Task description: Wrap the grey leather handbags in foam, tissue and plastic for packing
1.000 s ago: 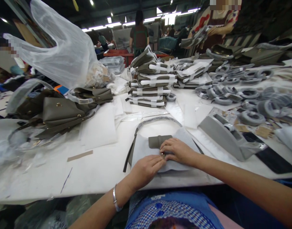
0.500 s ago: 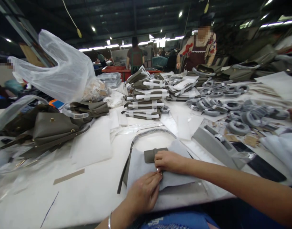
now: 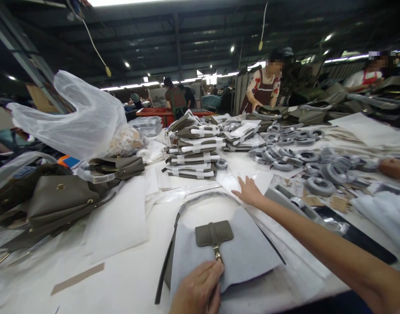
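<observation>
In front of me lies a grey-green handbag, largely covered by a pale protective sheet. Its strap handle arches away from me on the white table. On top of the sheet rests a tab of matching leather, with a gold metal clasp at its lower end. My left hand pinches the lower end of that clasp; the fingers hide part of it. Beyond the bag, at its right, my right hand stretches out with fingers spread, holding nothing, over thin white sheets.
Wrapped bags are stacked behind. Coiled grey straps and a grey tape dispenser lie right. Unwrapped bags and a large plastic bag stand left. A co-worker stands across the table; another person's hand enters at right.
My right hand has let go of the tab and moved away, forward and right, its fingers opening. My left hand stays at the clasp. The view has tilted up slightly.
</observation>
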The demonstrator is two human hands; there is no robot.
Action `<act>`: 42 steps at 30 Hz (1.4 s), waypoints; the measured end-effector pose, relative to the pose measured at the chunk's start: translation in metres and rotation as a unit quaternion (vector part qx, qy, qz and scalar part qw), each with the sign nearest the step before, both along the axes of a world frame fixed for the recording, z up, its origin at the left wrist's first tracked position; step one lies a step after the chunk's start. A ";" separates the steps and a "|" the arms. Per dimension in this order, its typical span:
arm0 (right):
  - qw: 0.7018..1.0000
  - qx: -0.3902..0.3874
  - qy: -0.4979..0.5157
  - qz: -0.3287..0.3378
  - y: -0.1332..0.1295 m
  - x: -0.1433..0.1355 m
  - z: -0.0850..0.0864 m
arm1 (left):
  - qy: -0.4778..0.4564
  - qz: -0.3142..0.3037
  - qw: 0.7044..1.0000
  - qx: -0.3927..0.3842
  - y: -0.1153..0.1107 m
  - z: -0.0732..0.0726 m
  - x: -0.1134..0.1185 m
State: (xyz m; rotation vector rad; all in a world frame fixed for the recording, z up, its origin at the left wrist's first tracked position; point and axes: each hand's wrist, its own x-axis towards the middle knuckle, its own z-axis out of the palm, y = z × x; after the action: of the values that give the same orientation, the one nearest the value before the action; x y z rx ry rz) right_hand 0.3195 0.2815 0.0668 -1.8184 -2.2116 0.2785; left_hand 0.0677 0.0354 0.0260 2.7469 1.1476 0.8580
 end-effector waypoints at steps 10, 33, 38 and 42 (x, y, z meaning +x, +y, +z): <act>0.998 0.024 0.026 0.043 -0.014 0.010 0.026 | -0.016 0.008 0.999 -0.046 -0.005 0.005 0.001; 0.875 0.027 0.001 0.483 -0.163 -0.022 -0.014 | -0.082 0.003 0.996 -0.028 -0.024 0.029 0.004; 0.881 0.054 0.004 0.470 -0.163 -0.026 -0.014 | -0.020 0.102 0.994 -0.044 -0.013 0.016 0.020; 0.873 0.070 0.007 0.483 -0.156 -0.027 -0.017 | -0.009 0.103 0.995 0.005 0.008 -0.036 0.023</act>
State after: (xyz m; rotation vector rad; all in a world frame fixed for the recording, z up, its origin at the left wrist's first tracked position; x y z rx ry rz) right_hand 0.2928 0.1252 0.0494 -0.4929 -2.8478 0.2886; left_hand 0.0910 0.0434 -0.0099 2.6575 1.4463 0.9075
